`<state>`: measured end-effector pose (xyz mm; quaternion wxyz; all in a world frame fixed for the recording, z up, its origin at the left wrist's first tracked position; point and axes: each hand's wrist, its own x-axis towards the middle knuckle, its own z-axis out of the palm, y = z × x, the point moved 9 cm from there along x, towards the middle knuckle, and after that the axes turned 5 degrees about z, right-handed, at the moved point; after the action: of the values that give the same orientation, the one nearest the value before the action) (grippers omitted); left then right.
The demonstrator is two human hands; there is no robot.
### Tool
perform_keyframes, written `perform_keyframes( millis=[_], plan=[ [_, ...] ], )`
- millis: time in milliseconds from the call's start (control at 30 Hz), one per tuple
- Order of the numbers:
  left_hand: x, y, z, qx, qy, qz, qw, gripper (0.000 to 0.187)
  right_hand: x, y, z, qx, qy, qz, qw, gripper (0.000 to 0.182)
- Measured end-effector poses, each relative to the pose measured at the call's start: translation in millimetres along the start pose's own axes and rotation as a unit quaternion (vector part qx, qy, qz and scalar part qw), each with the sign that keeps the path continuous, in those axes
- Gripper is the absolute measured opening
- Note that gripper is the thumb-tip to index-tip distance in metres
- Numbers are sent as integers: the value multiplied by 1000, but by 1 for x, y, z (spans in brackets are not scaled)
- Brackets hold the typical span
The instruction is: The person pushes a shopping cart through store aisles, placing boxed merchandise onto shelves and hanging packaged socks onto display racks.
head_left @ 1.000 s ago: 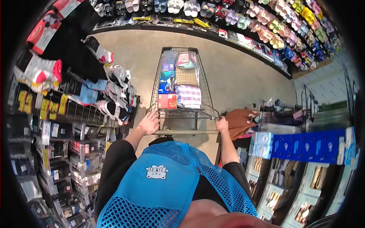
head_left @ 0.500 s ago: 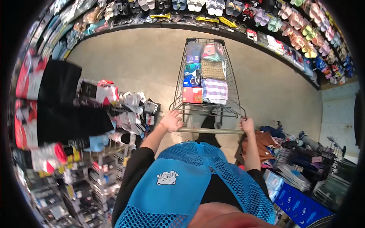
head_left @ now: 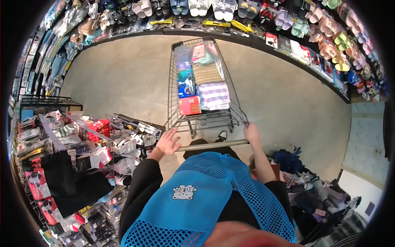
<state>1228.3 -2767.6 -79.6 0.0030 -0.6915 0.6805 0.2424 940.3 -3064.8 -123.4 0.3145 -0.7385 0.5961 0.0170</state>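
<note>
A wire shopping cart (head_left: 235, 85) stands in front of me, its front angled to the left. My left hand (head_left: 168, 142) rests at the left end of the cart's handlebar (head_left: 214, 145), fingers stretched out and apart. Closed at the right end, near the basket's corner, is my right hand (head_left: 251, 132). In the basket lie a red box (head_left: 189, 106), a blue box (head_left: 186, 83), a folded checkered cloth (head_left: 213, 96), a tan woven-patterned item (head_left: 207, 73) and a clear-wrapped pastel pack (head_left: 204, 53).
Slippers (head_left: 224, 9) line the curved shelf ahead, continuing to the right. At left, a rack of packaged socks (head_left: 98, 129) with hanging black garments (head_left: 74, 179) stands close to my arm. Dark goods (head_left: 317, 197) crowd the lower right, near a pale wall panel (head_left: 366, 140).
The cart's front has swung left, and its handlebar now slants. The left-hand display has shifted down and back in view. A shoe now shows below the basket.
</note>
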Motion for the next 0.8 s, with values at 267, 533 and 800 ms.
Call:
perform_keyframes(
  millis=[267,533,800],
  plan=[
    [63,-49,-37,-9,40,-55,998,41,111,-67,-9,-57,-81,-1,995,23],
    [115,-100,-73,-67,6,-81,994,46,207,-130,-7,-103,-72,-41,991,23],
    [158,-140,-101,-81,37,-92,992,43,278,-192,-8,-129,-88,-78,985,25]
  ],
)
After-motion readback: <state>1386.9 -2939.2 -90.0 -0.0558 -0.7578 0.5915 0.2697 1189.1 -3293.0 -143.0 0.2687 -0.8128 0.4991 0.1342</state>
